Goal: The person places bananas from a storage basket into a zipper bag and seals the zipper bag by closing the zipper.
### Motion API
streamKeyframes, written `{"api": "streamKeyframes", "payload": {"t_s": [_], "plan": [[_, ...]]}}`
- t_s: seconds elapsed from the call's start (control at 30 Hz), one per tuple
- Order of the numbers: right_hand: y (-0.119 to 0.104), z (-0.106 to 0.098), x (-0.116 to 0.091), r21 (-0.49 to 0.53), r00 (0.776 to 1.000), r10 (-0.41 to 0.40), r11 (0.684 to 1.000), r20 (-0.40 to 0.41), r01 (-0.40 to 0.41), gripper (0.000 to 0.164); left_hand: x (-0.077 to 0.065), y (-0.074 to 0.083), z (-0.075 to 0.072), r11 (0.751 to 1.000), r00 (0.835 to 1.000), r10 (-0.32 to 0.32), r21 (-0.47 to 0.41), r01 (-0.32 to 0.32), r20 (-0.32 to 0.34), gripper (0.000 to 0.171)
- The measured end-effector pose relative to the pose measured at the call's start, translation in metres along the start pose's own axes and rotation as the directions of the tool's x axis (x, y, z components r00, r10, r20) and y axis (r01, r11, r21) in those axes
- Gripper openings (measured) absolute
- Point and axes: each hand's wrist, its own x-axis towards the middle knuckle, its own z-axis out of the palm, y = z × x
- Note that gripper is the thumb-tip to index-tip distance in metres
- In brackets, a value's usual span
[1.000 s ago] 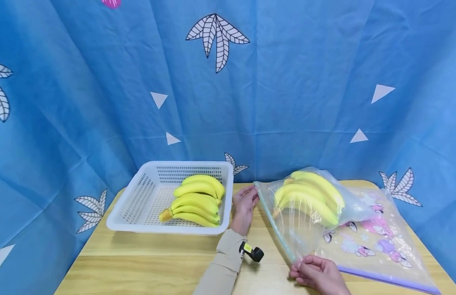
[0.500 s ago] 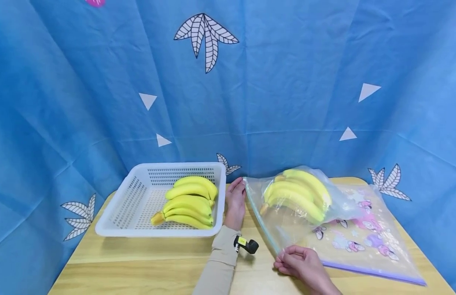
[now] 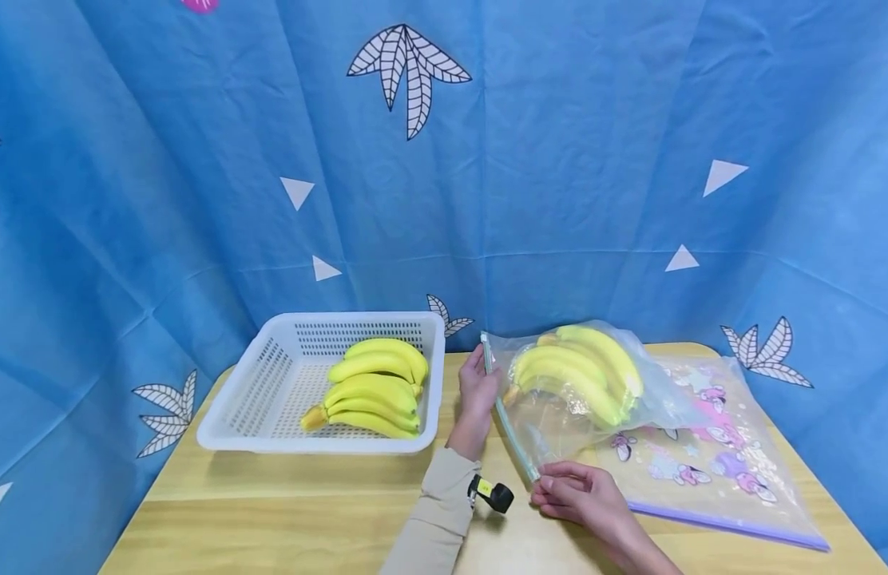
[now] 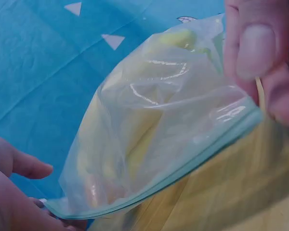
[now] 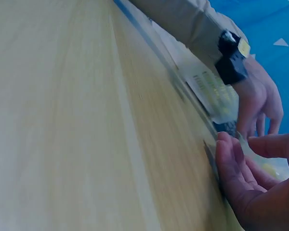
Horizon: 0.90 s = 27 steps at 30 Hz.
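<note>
A clear zip bag (image 3: 559,431) with a pale green zip edge lies on the table, a bunch of bananas (image 3: 580,371) inside it. My right hand (image 3: 584,499) pinches the near corner of that edge between thumb and fingers. At the far end of the zip, my left hand (image 3: 480,395) has its fingers behind the edge. In the left wrist view, the thumb (image 4: 33,166) of this hand is stretched out, apart from the plastic, while the fingertips touch the zip's end. The zip strip (image 4: 183,168) runs between both hands.
A white plastic basket (image 3: 221,443) on the left holds more bananas (image 3: 375,395). A second zip bag (image 3: 731,479), printed with cartoon figures and edged in purple, lies flat under the first at right. A blue curtain (image 3: 559,200) hangs behind the wooden table (image 3: 286,511).
My left hand has slid from the far corner a little along the zip edge, its thumb now spread. The right hand keeps its pinch. The head view has shifted slightly.
</note>
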Motion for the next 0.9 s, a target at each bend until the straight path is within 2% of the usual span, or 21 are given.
{"api": "streamKeyframes", "payload": {"t_s": [0.1, 0.2, 0.27, 0.3, 0.37, 0.43, 0.5, 0.57, 0.6, 0.7, 0.77, 0.8, 0.83, 0.9], "plan": [[-0.003, -0.011, -0.008, -0.053, 0.999, -0.041, 0.998, 0.033, 0.043, 0.047, -0.008, 0.001, -0.002, 0.998, 0.999, 0.010, 0.062, -0.013, 0.037, 0.075], [-0.007, -0.025, -0.018, -0.126, 0.996, -0.089, 0.988, 0.023, 0.091, 0.044, -0.018, 0.001, -0.006, 0.985, 0.996, 0.048, 0.164, -0.060, 0.072, 0.076], [-0.010, -0.035, -0.025, -0.220, 0.989, -0.146, 0.965, -0.012, 0.139, 0.040, -0.026, 0.004, -0.009, 0.954, 0.988, 0.100, 0.271, -0.128, 0.117, 0.072], [-0.011, -0.040, -0.029, -0.288, 0.982, -0.186, 0.943, -0.039, 0.168, 0.037, -0.031, 0.009, -0.011, 0.926, 0.981, 0.125, 0.337, -0.169, 0.148, 0.069], [-0.014, -0.048, -0.037, -0.452, 0.955, -0.283, 0.865, -0.085, 0.216, 0.028, -0.042, 0.020, -0.015, 0.855, 0.954, 0.175, 0.444, -0.269, 0.242, 0.061], [-0.017, -0.056, -0.043, -0.612, 0.916, -0.386, 0.753, -0.112, 0.243, 0.020, -0.053, 0.034, -0.022, 0.754, 0.909, 0.223, 0.529, -0.390, 0.353, 0.053], [-0.020, -0.066, -0.050, -0.744, 0.877, -0.465, 0.627, -0.119, 0.232, 0.016, -0.065, 0.050, -0.030, 0.653, 0.858, 0.258, 0.574, -0.494, 0.445, 0.045], [-0.024, -0.077, -0.058, -0.838, 0.868, -0.484, 0.516, -0.114, 0.177, 0.017, -0.077, 0.063, -0.038, 0.555, 0.813, 0.297, 0.602, -0.574, 0.501, 0.038], [-0.025, -0.084, -0.061, -0.873, 0.863, -0.495, 0.459, -0.098, 0.164, 0.019, -0.081, 0.068, -0.043, 0.511, 0.800, 0.314, 0.619, -0.597, 0.512, 0.034], [-0.025, -0.107, -0.071, -0.948, 0.865, -0.500, 0.293, -0.042, 0.123, 0.029, -0.090, 0.078, -0.056, 0.412, 0.790, 0.352, 0.675, -0.612, 0.502, 0.024], [-0.023, -0.121, -0.075, -0.973, 0.859, -0.512, 0.191, 0.012, 0.128, 0.036, -0.094, 0.082, -0.065, 0.363, 0.795, 0.376, 0.714, -0.599, 0.476, 0.017], [-0.022, -0.127, -0.077, -0.980, 0.855, -0.518, 0.151, 0.037, 0.133, 0.038, -0.096, 0.084, -0.070, 0.331, 0.795, 0.392, 0.735, -0.591, 0.463, 0.014], [-0.022, -0.131, -0.078, -0.983, 0.866, -0.499, 0.132, 0.043, 0.125, 0.038, -0.096, 0.085, -0.075, 0.295, 0.794, 0.408, 0.758, -0.582, 0.451, 0.014], [-0.023, -0.137, -0.079, -0.987, 0.896, -0.443, 0.122, 0.038, 0.102, 0.037, -0.096, 0.086, -0.088, 0.224, 0.785, 0.447, 0.796, -0.563, 0.429, 0.021]]}}
